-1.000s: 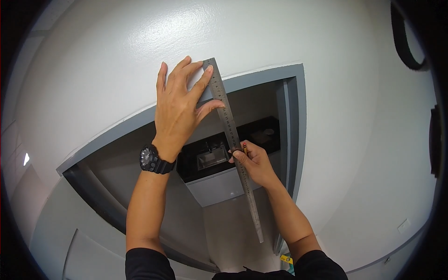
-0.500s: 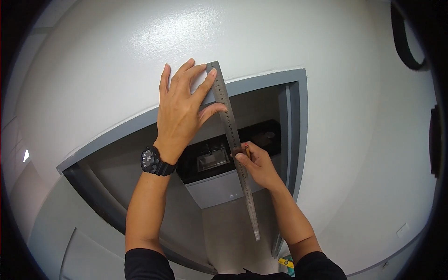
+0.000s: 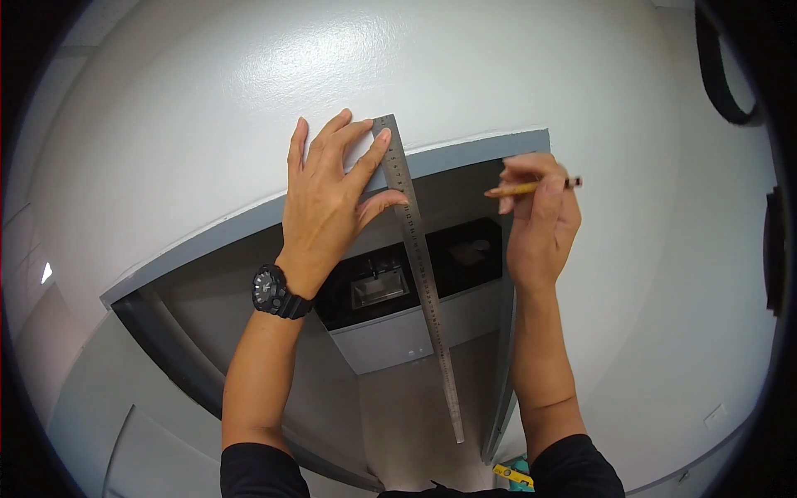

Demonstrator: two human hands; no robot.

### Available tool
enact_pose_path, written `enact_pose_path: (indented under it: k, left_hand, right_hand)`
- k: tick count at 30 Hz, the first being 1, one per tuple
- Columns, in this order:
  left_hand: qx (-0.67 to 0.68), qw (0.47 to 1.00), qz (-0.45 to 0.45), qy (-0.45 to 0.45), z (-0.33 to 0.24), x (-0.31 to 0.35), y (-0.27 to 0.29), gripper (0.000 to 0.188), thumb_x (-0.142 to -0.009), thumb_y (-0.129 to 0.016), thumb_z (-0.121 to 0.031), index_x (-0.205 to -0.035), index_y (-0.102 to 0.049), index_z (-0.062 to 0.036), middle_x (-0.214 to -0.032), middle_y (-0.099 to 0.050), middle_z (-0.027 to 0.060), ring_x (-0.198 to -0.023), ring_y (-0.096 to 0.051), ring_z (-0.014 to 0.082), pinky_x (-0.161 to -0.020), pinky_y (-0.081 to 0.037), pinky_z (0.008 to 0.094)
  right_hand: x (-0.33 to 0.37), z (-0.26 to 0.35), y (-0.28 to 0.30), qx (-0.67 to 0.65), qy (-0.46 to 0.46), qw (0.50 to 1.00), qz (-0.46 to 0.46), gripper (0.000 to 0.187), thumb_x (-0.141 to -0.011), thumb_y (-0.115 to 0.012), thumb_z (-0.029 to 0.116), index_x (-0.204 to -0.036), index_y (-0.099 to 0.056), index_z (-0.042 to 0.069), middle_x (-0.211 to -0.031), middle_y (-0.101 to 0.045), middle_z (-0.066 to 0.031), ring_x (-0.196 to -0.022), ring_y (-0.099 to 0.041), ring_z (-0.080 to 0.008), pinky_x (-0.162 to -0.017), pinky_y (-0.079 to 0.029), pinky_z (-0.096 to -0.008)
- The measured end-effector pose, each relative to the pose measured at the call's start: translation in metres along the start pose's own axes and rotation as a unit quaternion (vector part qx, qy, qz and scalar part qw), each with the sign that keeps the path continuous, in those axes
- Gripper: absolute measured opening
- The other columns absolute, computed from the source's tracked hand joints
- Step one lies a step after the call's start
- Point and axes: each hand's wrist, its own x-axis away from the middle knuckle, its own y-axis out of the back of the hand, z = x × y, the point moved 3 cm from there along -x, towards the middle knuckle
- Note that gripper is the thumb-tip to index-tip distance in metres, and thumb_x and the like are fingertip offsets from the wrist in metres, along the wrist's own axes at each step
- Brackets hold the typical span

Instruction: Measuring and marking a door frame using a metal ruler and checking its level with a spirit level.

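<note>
A long steel ruler lies across the top of a grey door frame, its upper end on the white wall and its length hanging down over the doorway. With thumb and fingers, my left hand holds the ruler near that upper end. A black watch is on my left wrist. To the right of the ruler, my right hand is raised by the frame's top right corner. It grips a yellow pencil, whose tip points left toward the ruler without touching it.
Through the doorway stand a dark counter and a steel sink above white cabinets. Low on the right lies a yellow spirit level. A black strap hangs at the upper right, and a grey door stands at the lower left.
My right hand has left the middle of the ruler and moved up and right, bringing the pencil with it. My left hand and the ruler stay almost where they were.
</note>
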Motion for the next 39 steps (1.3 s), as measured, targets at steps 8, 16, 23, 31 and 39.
enact_pose_path:
  k: [8, 16, 23, 31, 39]
  left_hand:
    - [0.000, 1.000, 0.013, 0.005, -0.002, -0.003, 0.003, 0.080, -0.067, -0.086, -0.047, -0.140, -0.064, -0.0224, -0.138, -0.060, 0.0091, -0.136, -0.052, 0.0318, -0.123, -0.027, 0.0579]
    - [0.006, 1.000, 0.017, 0.005, -0.002, -0.006, 0.003, 0.080, -0.068, -0.086, -0.044, -0.141, -0.063, -0.0187, -0.139, -0.059, 0.0093, -0.137, -0.051, 0.0320, -0.123, -0.026, 0.0587]
    - [0.016, 0.999, 0.031, 0.005, -0.002, -0.006, 0.005, 0.079, -0.070, -0.085, -0.044, -0.141, -0.061, -0.0178, -0.143, -0.057, 0.0079, -0.140, -0.048, 0.0320, -0.123, -0.025, 0.0607]
    - [0.016, 0.999, 0.038, 0.007, -0.002, -0.005, 0.004, 0.073, -0.076, -0.082, -0.047, -0.138, -0.061, -0.0132, -0.135, -0.059, 0.0071, -0.140, -0.047, 0.0288, -0.123, -0.025, 0.0610]
    - [0.025, 0.999, 0.028, 0.009, -0.003, -0.006, 0.002, 0.076, -0.072, -0.083, -0.046, -0.138, -0.062, -0.0154, -0.133, -0.058, 0.0091, -0.138, -0.049, 0.0298, -0.123, -0.024, 0.0610]
  right_hand:
    - [-0.048, -0.020, -0.053, -0.090, -0.018, 0.994, 0.064, 0.010, -0.101, -0.056, -0.005, -0.109, -0.062, -0.005, -0.108, -0.064, -0.0113, -0.100, -0.071, -0.0193, -0.095, -0.056, -0.0313]
    - [-0.064, -0.039, -0.063, 0.043, 0.021, 0.998, 0.045, 0.012, -0.094, -0.070, 0.004, -0.104, -0.067, -0.001, -0.094, -0.073, -0.0118, -0.090, -0.074, -0.0180, -0.082, -0.056, -0.0297]
    - [-0.066, -0.035, -0.063, 0.081, 0.001, 0.994, 0.069, 0.011, -0.094, -0.069, 0.002, -0.103, -0.070, -0.004, -0.099, -0.072, -0.0121, -0.089, -0.073, -0.0190, -0.082, -0.056, -0.0299]
    - [-0.085, -0.019, -0.070, 0.134, 0.039, 0.978, 0.154, 0.011, -0.096, -0.067, 0.004, -0.102, -0.069, -0.005, -0.095, -0.070, -0.0127, -0.086, -0.071, -0.0203, -0.078, -0.055, -0.0312]
    - [-0.095, -0.013, -0.071, 0.201, 0.049, 0.956, 0.208, 0.012, -0.096, -0.069, 0.007, -0.099, -0.068, -0.004, -0.093, -0.069, -0.0147, -0.082, -0.069, -0.0228, -0.073, -0.054, -0.0332]
